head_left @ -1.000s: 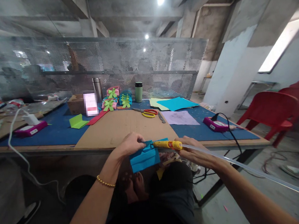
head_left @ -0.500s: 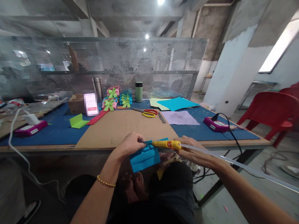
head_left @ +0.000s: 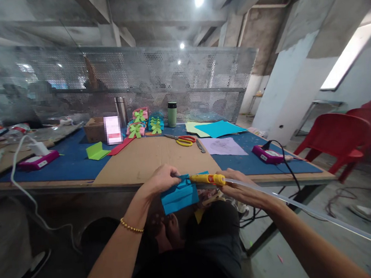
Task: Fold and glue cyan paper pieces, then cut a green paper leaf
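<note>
Between my hands, just in front of the table edge, hangs a folded piece of blue paper (head_left: 180,198). My left hand (head_left: 164,177) pinches its upper left edge between thumb and fingers. A yellow glue gun (head_left: 208,179) lies across the paper's top, its tip close to my left fingertips. My right hand (head_left: 236,184) is closed round the gun's lower part, which is mostly hidden. A long clear glue stick (head_left: 295,206) runs out of the gun's back over my right forearm.
Cardboard (head_left: 148,157) covers the table's middle, with scissors (head_left: 185,140) and a knife (head_left: 201,146) on it. Behind stand small paper baskets (head_left: 135,129), a green bottle (head_left: 172,114) and a phone (head_left: 113,130). Blue sheets (head_left: 222,128) and a purple power strip (head_left: 267,154) are at right.
The glue gun has shifted very slightly to the right. Both hands otherwise keep their places and their holds.
</note>
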Tool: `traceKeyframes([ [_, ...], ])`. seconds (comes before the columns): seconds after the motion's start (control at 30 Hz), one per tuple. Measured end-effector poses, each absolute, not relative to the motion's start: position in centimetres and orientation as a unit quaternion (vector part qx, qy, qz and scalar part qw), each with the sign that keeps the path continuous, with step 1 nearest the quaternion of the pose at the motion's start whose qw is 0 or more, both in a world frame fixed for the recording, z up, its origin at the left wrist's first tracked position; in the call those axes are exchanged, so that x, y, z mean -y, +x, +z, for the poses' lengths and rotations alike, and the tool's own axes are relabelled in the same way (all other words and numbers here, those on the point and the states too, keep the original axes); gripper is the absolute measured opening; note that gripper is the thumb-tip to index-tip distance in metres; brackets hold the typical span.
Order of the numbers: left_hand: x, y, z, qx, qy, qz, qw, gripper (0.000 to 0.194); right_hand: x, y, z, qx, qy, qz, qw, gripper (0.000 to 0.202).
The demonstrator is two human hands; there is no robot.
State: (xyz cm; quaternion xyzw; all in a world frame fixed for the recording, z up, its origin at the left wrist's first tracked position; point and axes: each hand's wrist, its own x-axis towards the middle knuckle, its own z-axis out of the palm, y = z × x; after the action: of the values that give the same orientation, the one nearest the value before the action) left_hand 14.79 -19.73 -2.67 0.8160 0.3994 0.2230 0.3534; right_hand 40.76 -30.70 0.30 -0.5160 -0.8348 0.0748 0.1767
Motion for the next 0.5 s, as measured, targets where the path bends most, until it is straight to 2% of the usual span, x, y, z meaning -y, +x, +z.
traceKeyframes([
  [0.23,19.7,14.7,-2.6,-0.39,0.819,0.222,0.357,0.021,30.9,41.8,-0.1,0.82,-0.543,0.073,0.167,0.024],
  [0.37,19.9,14.7,-2.4,-0.387,0.818,0.224,0.362,0.021,31.3,42.4,-0.1,0.786,-0.576,0.082,0.21,0.028],
  [0.5,20.0,14.7,-2.3,-0.391,0.808,0.232,0.374,0.023,31.7,43.2,-0.1,0.773,-0.561,0.156,0.252,0.036],
])
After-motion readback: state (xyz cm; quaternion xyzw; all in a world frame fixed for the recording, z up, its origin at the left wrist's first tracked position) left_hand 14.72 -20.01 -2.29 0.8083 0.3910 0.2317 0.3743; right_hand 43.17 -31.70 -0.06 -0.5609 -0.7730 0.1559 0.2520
